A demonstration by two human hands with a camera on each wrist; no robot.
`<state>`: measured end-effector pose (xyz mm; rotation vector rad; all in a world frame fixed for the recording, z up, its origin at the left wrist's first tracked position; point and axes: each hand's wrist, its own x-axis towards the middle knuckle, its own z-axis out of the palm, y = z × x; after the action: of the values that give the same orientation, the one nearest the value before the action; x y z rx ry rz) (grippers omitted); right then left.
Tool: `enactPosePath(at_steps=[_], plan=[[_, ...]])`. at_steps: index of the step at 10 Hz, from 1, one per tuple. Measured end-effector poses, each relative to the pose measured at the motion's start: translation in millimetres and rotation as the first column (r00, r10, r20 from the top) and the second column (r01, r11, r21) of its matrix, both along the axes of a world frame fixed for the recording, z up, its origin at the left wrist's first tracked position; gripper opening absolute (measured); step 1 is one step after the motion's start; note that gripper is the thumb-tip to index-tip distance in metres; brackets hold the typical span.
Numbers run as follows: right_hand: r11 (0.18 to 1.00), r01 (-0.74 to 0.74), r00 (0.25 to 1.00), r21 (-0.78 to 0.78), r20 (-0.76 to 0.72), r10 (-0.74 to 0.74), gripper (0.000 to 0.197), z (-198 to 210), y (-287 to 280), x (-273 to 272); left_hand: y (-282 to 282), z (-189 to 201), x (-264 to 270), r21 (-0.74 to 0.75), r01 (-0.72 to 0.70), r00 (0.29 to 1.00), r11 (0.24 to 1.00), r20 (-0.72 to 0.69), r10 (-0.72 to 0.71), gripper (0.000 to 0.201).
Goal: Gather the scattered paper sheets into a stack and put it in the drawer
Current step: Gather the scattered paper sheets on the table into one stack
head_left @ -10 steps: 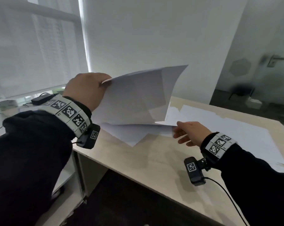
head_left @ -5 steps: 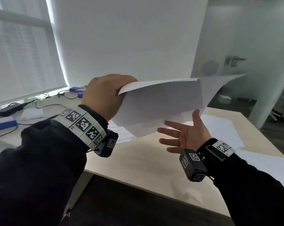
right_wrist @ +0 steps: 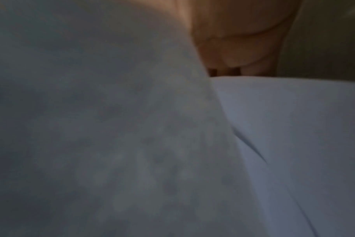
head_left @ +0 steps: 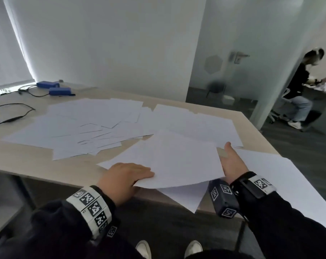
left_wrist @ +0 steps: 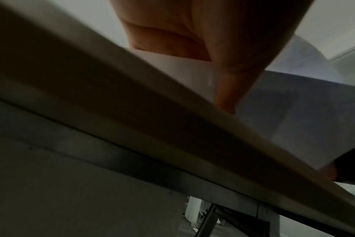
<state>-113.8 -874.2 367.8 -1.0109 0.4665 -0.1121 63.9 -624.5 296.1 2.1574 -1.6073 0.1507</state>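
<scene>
Several white paper sheets [head_left: 83,128] lie scattered and overlapping across the pale wooden table [head_left: 27,161]. A loose bundle of sheets [head_left: 177,161] rests at the table's front edge, one corner [head_left: 186,197] hanging over it. My left hand [head_left: 139,176] pinches the bundle's near left edge, fingers on top. In the left wrist view the thumb [left_wrist: 225,96] sits under the paper [left_wrist: 182,69]. My right hand [head_left: 231,161] stands against the bundle's right edge, thumb up, fingers hidden under the paper [right_wrist: 111,128]. No drawer is in view.
More sheets [head_left: 280,174] cover the table's right end. Two blue boxes [head_left: 59,91] and black cables [head_left: 18,109] sit at the back left. A person [head_left: 298,90] sits beyond the glass door [head_left: 224,71] at the far right. My shoes [head_left: 193,248] are below the table edge.
The bundle, held up in the air by my left hand before, now lies on the table's front edge. My right hand has moved from below it to its right side.
</scene>
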Motion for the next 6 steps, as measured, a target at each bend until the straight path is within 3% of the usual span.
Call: enactPosePath(at_steps=[1,2,3,4,6], plan=[[0.863,0.486,0.865,-0.136,-0.067,-0.497,0.024,21.2,38.2,-28.7,-2.2,-11.8,-12.1,0.019,-0.031,0.999,0.999,-0.027,0.031,0.053],[0.870,0.451,0.875,-0.197,-0.094,-0.475,0.021,-10.3,19.9,-48.1,-2.5,-14.2,-23.3,0.046,-0.087,0.993,0.995,-0.072,0.090,0.071],[0.870,0.488,0.869,-0.076,-0.049,-0.492,0.033,-28.1,12.8,-66.0,-1.3,-15.1,-31.6,0.135,-0.212,0.974,0.968,-0.054,0.221,0.076],[0.868,0.476,0.877,-0.141,-0.006,-0.481,0.036,-35.1,11.6,-78.0,-2.8,-12.0,-37.0,0.149,-0.250,0.965,0.957,-0.048,0.260,0.075],[0.829,0.330,0.914,-0.452,-0.066,-0.400,0.033,-29.5,23.1,-82.1,-1.7,-4.1,-46.4,0.117,-0.146,0.980,0.982,-0.121,0.160,0.081]])
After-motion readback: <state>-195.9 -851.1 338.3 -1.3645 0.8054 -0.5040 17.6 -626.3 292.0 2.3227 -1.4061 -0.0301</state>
